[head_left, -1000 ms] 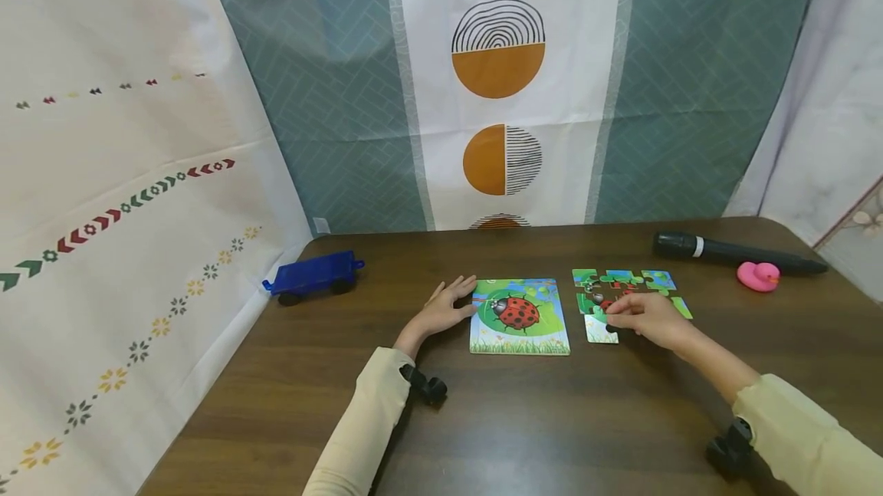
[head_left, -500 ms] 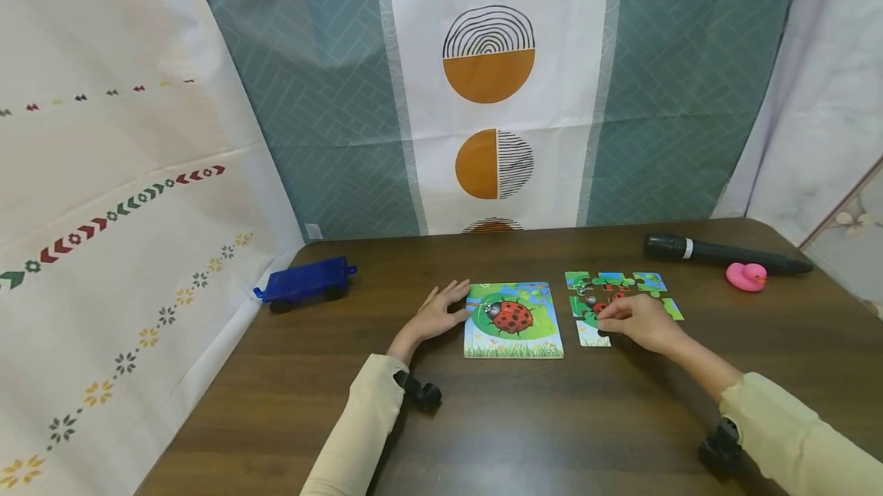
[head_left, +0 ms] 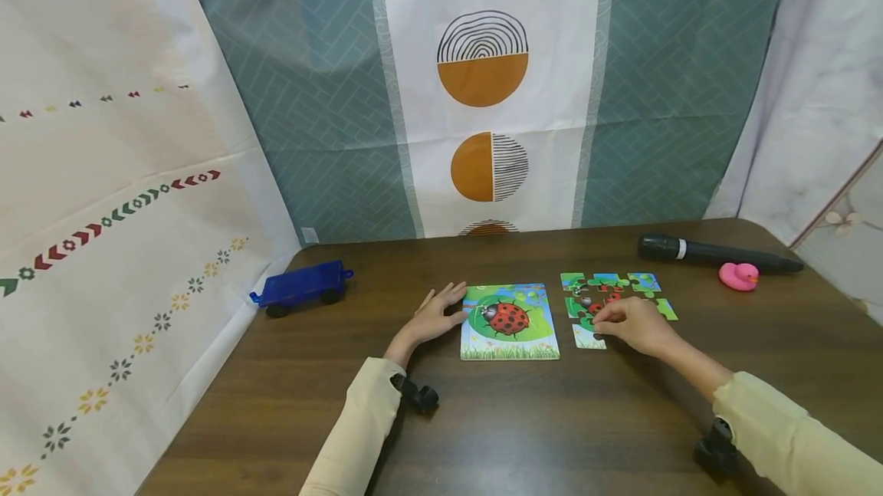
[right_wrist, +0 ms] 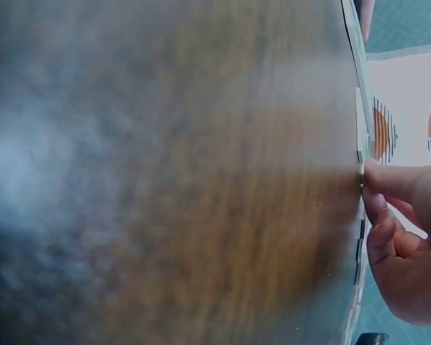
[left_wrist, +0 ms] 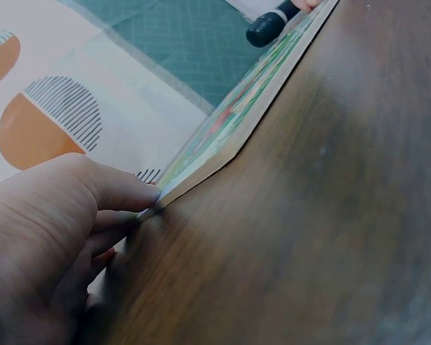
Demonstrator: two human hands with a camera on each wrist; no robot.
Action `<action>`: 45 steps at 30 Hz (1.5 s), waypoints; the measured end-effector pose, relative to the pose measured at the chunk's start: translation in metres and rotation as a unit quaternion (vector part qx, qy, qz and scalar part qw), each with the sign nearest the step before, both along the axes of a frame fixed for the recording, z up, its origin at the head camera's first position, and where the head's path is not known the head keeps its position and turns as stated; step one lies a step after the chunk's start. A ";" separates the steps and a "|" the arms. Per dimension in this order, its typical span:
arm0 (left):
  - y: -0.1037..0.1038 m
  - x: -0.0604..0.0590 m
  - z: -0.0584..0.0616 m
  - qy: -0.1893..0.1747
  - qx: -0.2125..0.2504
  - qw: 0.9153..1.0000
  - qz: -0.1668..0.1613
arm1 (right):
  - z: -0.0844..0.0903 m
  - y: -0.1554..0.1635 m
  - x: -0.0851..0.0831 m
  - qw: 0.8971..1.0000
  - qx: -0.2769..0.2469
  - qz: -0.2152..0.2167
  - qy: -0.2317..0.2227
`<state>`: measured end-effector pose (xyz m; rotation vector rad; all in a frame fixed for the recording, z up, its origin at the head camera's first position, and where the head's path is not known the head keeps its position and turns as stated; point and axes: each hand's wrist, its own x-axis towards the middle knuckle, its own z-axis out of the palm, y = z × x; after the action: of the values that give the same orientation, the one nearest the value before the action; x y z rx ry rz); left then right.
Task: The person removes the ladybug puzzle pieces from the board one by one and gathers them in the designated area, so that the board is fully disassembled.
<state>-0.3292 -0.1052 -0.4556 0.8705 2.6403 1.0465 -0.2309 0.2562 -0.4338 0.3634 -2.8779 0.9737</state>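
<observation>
My left hand [head_left: 431, 316] rests on the table with fingers spread, and its thumb touches the left edge of a square ladybug picture board [head_left: 509, 321]. In the left wrist view the thumb tip meets the corner of the board [left_wrist: 233, 133]. Right of it lies a group of jigsaw pieces, partly joined, with a white grassy corner piece [head_left: 589, 338] at the lower left. My right hand [head_left: 638, 325] is over the lower part of this group, thumb and fingertips pinching a small puzzle piece [right_wrist: 362, 175], seen edge-on in the right wrist view. The hand hides some pieces.
A black microphone [head_left: 717, 252] and a pink rubber duck [head_left: 739, 277] lie at the back right. A blue toy wagon [head_left: 303, 285] stands at the back left. Curtains [head_left: 324, 97] hang behind the brown table [head_left: 510, 427].
The head view has shifted slightly, so everything appears a little further left. My right hand stays at the lower pieces with only small finger movement. The left hand keeps its place.
</observation>
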 end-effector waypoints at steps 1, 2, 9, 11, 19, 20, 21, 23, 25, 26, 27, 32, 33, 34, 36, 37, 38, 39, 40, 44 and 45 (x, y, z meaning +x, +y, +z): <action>-0.001 0.000 0.000 0.000 -0.002 1.000 0.001 | -0.001 0.000 0.000 1.000 0.000 0.000 0.000; -0.001 0.000 -0.001 -0.001 -0.003 1.000 0.002 | -0.002 -0.001 -0.001 1.000 0.000 0.000 0.000; -0.003 0.001 0.000 -0.006 0.000 1.000 0.002 | -0.004 -0.004 -0.002 1.000 0.005 -0.002 0.001; -0.004 0.001 0.000 -0.006 0.002 1.000 0.001 | -0.004 -0.004 -0.003 1.000 0.006 -0.002 0.001; -0.005 0.002 0.002 -0.007 0.010 1.000 0.002 | -0.001 -0.004 -0.004 1.000 0.004 0.002 0.001; -0.006 0.002 0.002 -0.007 0.011 1.000 0.001 | -0.001 -0.004 -0.004 1.000 0.004 0.002 0.002; -0.006 0.002 0.002 -0.008 0.011 1.000 0.001 | 0.000 -0.004 -0.003 1.000 0.004 0.003 0.003; -0.006 0.002 0.001 -0.007 0.010 1.000 -0.001 | 0.000 -0.003 -0.002 1.000 0.001 -0.001 0.001; -0.006 0.002 0.001 -0.003 0.010 1.000 -0.003 | 0.000 -0.002 -0.001 1.000 -0.009 -0.009 -0.005; -0.006 0.002 0.000 -0.002 0.010 1.000 -0.004 | 0.001 -0.002 0.000 1.000 -0.014 -0.012 -0.009; -0.006 0.002 0.000 -0.002 0.011 1.000 -0.005 | 0.001 -0.002 0.000 1.000 -0.019 -0.015 -0.014; -0.007 0.001 0.000 0.000 0.011 1.000 -0.006 | 0.005 -0.008 0.003 0.999 -0.040 -0.020 -0.027; -0.007 0.001 -0.001 0.001 0.010 1.000 -0.006 | 0.006 -0.011 0.004 0.998 -0.043 -0.021 -0.031; -0.007 0.001 -0.001 0.002 0.008 1.000 -0.005 | 0.007 -0.013 0.004 0.998 -0.046 -0.023 -0.033; -0.006 0.001 -0.001 0.001 0.007 1.000 -0.006 | 0.009 -0.019 0.005 0.997 -0.055 -0.022 -0.041; -0.006 0.000 -0.001 0.001 0.007 1.000 -0.007 | 0.010 -0.023 0.006 0.997 -0.061 -0.021 -0.047; -0.005 0.000 0.000 0.000 0.007 1.000 -0.008 | 0.010 -0.027 0.006 0.996 -0.067 -0.018 -0.050; -0.004 0.000 0.000 0.000 0.008 1.000 -0.010 | 0.011 -0.031 0.006 0.996 -0.070 -0.015 -0.054; -0.004 0.000 0.001 0.000 0.008 1.000 -0.012 | 0.012 -0.036 0.006 0.995 -0.076 -0.011 -0.056; -0.002 0.001 0.002 0.001 0.007 1.000 -0.013 | 0.013 -0.057 0.003 0.994 -0.093 0.005 -0.065; -0.002 0.001 0.002 0.002 0.006 1.000 -0.012 | 0.012 -0.062 0.002 0.993 -0.095 0.009 -0.067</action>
<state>-0.3286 -0.1072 -0.4539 0.9046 2.6224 1.0566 -0.2293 0.1941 -0.4216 0.3216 -2.8676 1.3100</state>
